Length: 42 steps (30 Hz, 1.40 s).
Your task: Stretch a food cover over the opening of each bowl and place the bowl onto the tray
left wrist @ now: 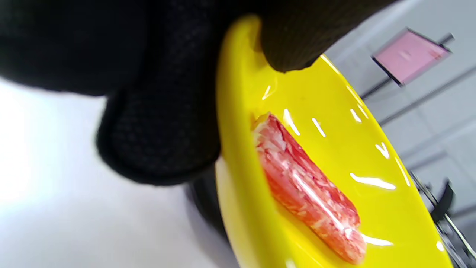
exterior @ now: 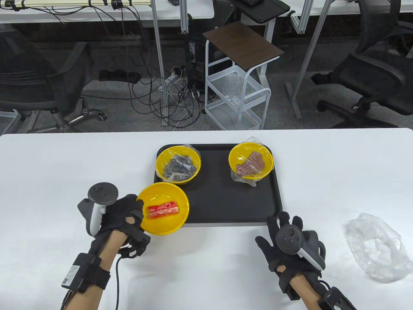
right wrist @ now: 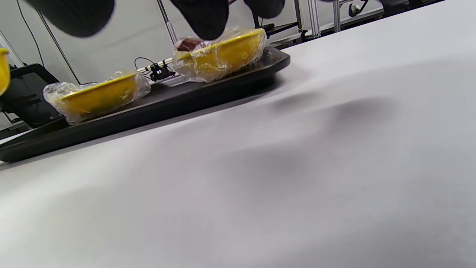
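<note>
From above, the left hand (exterior: 124, 214) grips the rim of a yellow bowl (exterior: 164, 208) holding crab sticks (exterior: 162, 210), lifted by the tray's (exterior: 226, 203) near-left corner. The right hand (exterior: 284, 240) rests flat on the counter (exterior: 48, 168), fingers spread, holding nothing. The left wrist view shows a thumb (left wrist: 293, 37) hooked over that bowl's rim; the right wrist view shows two wrapped bowls (right wrist: 219, 54) on the tray beyond its fingertips.

Table (exterior: 64, 161): white. Tray (exterior: 222, 200): black. Three bowls: yellow. Bowl at the tray's far-left corner (exterior: 178, 164): dark, possibly blue-black, round items under clear film. Far-right bowl (exterior: 251, 160): reddish-brown meat. Third bowl (exterior: 164, 208): red-and-white streaked sticks (left wrist: 308, 190). Gloves (exterior: 125, 213): black. Loose food cover (exterior: 376, 247) near the table's right edge: translucent.
</note>
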{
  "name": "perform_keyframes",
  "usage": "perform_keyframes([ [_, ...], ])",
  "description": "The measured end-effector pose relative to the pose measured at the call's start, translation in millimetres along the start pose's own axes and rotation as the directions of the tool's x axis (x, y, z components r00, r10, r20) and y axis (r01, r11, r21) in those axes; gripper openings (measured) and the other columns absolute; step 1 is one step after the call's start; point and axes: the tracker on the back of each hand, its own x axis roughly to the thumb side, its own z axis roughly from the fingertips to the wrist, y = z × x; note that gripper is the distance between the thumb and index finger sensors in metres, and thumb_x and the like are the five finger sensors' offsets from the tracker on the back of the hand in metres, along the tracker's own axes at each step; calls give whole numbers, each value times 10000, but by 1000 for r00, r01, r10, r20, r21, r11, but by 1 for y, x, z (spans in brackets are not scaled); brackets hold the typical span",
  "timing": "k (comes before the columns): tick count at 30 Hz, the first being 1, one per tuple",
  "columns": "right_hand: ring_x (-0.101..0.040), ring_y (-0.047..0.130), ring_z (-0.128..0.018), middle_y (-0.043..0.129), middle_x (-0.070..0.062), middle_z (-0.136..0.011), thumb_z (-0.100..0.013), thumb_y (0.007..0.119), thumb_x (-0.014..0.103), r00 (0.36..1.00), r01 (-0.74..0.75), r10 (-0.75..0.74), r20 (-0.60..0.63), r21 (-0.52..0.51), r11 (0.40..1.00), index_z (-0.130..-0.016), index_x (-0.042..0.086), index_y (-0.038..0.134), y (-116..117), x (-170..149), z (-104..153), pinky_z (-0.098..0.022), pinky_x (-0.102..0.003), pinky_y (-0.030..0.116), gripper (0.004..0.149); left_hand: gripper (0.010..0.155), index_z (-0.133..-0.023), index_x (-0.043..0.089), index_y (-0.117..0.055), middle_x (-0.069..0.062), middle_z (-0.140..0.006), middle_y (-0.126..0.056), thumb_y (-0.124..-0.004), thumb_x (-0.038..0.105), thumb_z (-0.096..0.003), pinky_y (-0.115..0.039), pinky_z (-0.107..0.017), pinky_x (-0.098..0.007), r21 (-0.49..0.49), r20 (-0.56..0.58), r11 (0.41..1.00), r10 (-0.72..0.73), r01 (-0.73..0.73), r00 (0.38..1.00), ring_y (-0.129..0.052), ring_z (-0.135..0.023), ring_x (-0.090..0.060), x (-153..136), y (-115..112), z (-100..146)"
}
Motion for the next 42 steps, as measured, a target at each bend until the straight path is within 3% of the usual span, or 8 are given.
perform_keyframes([
  [7,-644,168,-989,222,-239,-1172,-470,616,646,1000,12,-12,-24,-2,1000,-1157,170,407,-1,-6,-1,-603,-803,344,862,501,-883,91,-867,-143,-633,-1101,-804,394,-490,-1002,-127,-371,-167,103,974,-136,152,985,-1173,-248,-297,33,-89,19],
  [10,-640,162,-991,218,-238,-1172,-469,616,646,1000,0,0,-23,0,1000,-1158,172,404,-2,-7,-1,-604,-804,338,863,501,-888,94,-861,-142,-651,-1094,-803,393,-490,-1006,-137,-374,-219,125,957,-166,191,978,-1175,-265,-299,37,-112,22],
  [15,-640,154,-990,218,-238,-1172,-469,618,643,1000,0,0,-22,-4,1000,-1158,171,406,-3,-8,-2,-605,-805,335,862,499,-887,91,-859,-137,-661,-1083,-799,390,-491,-1006,-140,-374,-236,130,958,-138,166,982,-1174,-269,-297,35,-127,23],
  [29,-642,152,-990,215,-237,-1173,-468,621,644,999,20,-20,-33,-16,1000,-1158,177,404,-8,-13,-2,-604,-806,331,861,574,-939,120,-819,-116,-681,-1061,-811,478,-489,-995,-199,-393,-211,119,962,-149,171,982,-1155,-341,-311,29,-134,25],
  [34,-645,174,-995,228,-236,-1176,-464,659,641,992,89,-98,-80,-107,990,-1156,185,403,-28,-32,2,-607,-810,343,868,702,-1030,203,-717,-101,-896,-958,-778,620,-469,-950,-397,-440,-134,155,973,-168,189,973,-1087,-611,-353,36,-110,31],
  [36,-663,202,-991,245,-236,-1177,-437,754,627,979,117,-143,-143,-176,977,-1154,203,373,-41,-48,5,-603,-817,365,915,763,-1075,235,-646,-116,-1033,-841,-753,673,-459,-885,-536,-506,-123,221,982,-111,141,969,-990,-803,-417,38,-97,33],
  [38,-702,283,-975,281,-245,-1171,-456,801,584,952,114,-180,-248,-259,959,-1146,220,340,-50,-65,9,-587,-828,435,906,796,-1121,273,-562,-128,-1177,-625,-735,689,-464,-702,-707,-599,-166,297,983,-23,75,954,-750,-1027,-464,38,-87,33],
  [42,-664,318,-1002,287,-221,-1174,-428,888,515,850,106,-269,-452,-354,929,-1133,258,334,-63,-112,13,-606,-812,466,933,873,-1157,311,-464,-120,-1264,-365,-697,755,-442,-405,-802,-675,-118,305,992,-1,39,952,-391,-1161,-483,29,-68,32],
])
